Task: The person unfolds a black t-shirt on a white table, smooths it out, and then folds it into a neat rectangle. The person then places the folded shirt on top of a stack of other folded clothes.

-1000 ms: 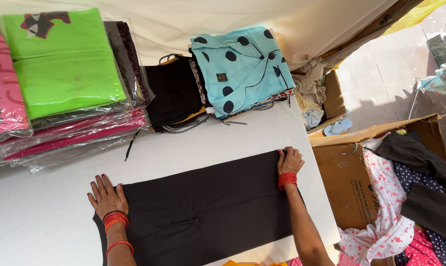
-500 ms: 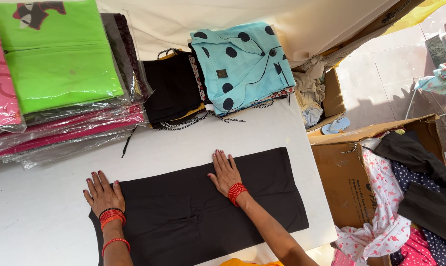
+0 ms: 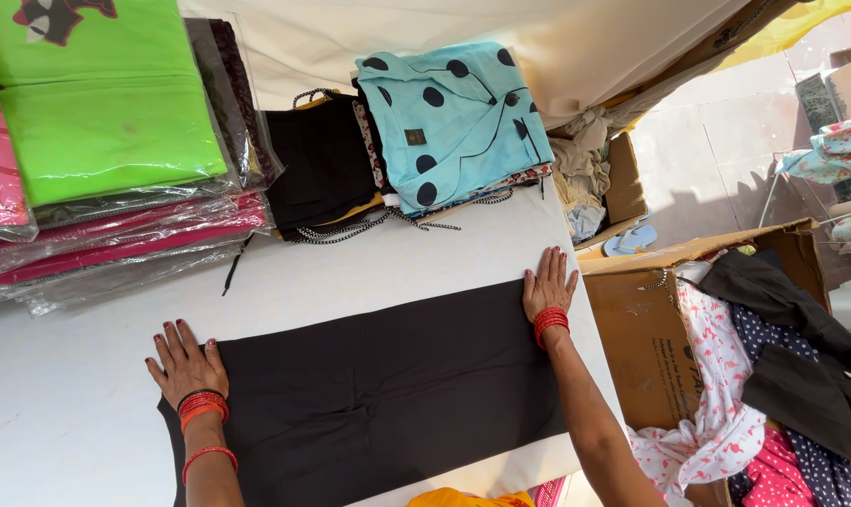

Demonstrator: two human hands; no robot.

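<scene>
A black garment point(image 3: 388, 385) lies spread flat on the white table point(image 3: 69, 394). My left hand point(image 3: 183, 361) rests palm down on its upper left corner, fingers apart, with red bangles at the wrist. My right hand point(image 3: 548, 286) presses flat on the garment's upper right corner near the table's right edge, also with red bangles. Neither hand grips anything.
Wrapped green, pink and red garments point(image 3: 97, 122) are stacked at the back left. A folded black piece point(image 3: 317, 164) and a blue polka-dot garment point(image 3: 454, 117) lie at the back. An open cardboard box point(image 3: 651, 329) with printed clothes stands to the right of the table.
My right hand slid from the garment's right corner to its middle and is now back at the right corner. My left hand stayed on the left corner.
</scene>
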